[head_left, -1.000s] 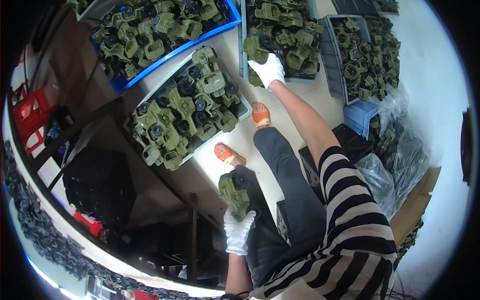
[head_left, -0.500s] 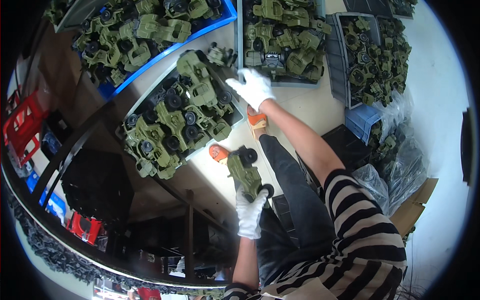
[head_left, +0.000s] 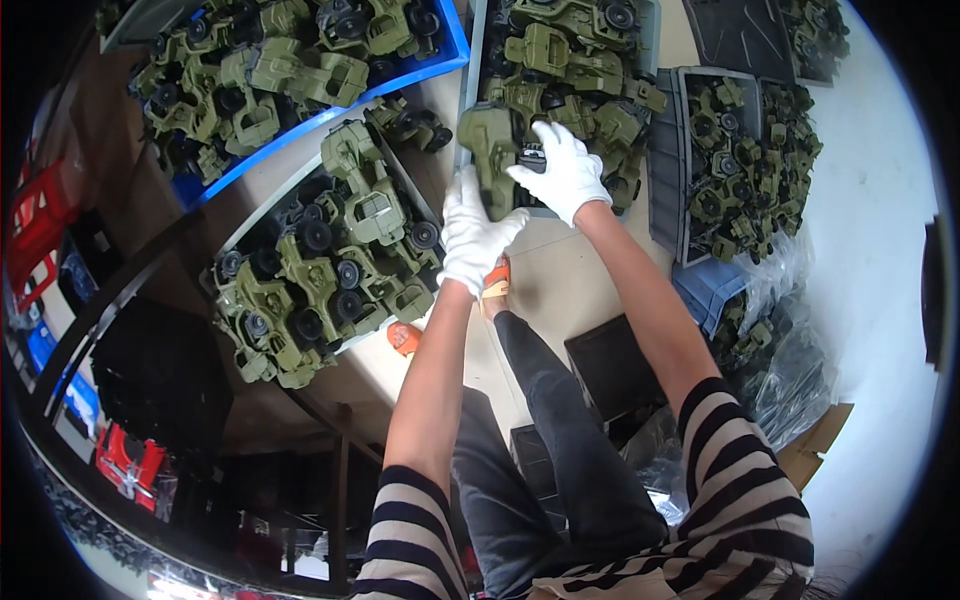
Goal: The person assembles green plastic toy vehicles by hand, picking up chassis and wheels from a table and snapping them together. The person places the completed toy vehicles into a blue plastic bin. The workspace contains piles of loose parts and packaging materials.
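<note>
An olive-green toy army jeep (head_left: 489, 147) with dark wheels stands upright over the near left edge of a grey crate (head_left: 466, 125). My left hand (head_left: 473, 232), in a white glove, grips its near end, fingers along the left side and thumb to the right. Just right of the jeep, my white-gloved right hand (head_left: 566, 177) is open with fingers spread, above the jeeps heaped in that crate. A contact between this hand and the held jeep cannot be made out.
A pale crate (head_left: 387, 322) of similar jeeps stands left of my arms, with a blue crate (head_left: 330, 113) beyond it. At right are a dark grey crate (head_left: 668, 165) of smaller-looking jeeps, plastic bags (head_left: 797, 370) and a black box (head_left: 615, 365). A dark metal frame (head_left: 130, 270) runs along the left.
My left hand has carried the jeep from near my legs forward to the grey crate's edge. My right hand has shifted right, over the heaped jeeps.
</note>
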{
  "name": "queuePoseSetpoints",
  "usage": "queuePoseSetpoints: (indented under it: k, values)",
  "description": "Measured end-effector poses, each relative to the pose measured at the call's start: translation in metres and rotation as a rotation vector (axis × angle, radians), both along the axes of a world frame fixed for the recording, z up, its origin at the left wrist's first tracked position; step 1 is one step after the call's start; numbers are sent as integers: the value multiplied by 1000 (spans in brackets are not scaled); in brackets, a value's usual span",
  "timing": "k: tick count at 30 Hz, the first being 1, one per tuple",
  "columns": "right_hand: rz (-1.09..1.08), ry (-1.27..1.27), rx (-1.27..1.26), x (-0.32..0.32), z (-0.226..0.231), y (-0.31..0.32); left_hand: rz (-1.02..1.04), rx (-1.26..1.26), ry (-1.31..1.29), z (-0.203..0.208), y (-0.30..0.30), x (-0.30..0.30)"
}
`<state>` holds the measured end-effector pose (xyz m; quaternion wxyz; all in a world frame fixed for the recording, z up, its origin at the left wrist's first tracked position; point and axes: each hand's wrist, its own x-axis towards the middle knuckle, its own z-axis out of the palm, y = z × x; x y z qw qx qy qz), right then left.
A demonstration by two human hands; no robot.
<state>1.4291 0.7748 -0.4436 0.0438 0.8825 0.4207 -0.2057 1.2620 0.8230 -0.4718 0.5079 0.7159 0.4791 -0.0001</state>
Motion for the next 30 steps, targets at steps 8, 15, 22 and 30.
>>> queuePoseSetpoints:
  k: [8, 15, 22, 30]
  values:
    - [-132, -55, -131, 22, 6, -13, -248, 41, 227, -5, -2, 29]
    - [-652, 943, 350, -39, -3, 91, 31, 158, 83, 7, -34, -13]
    - [-51, 451, -116, -42, -139, 170, 162, -422, -13, 63, -149, -119]
    - [-126, 367, -6, -62, -129, 173, 388, -613, 147, 88, -189, -183]
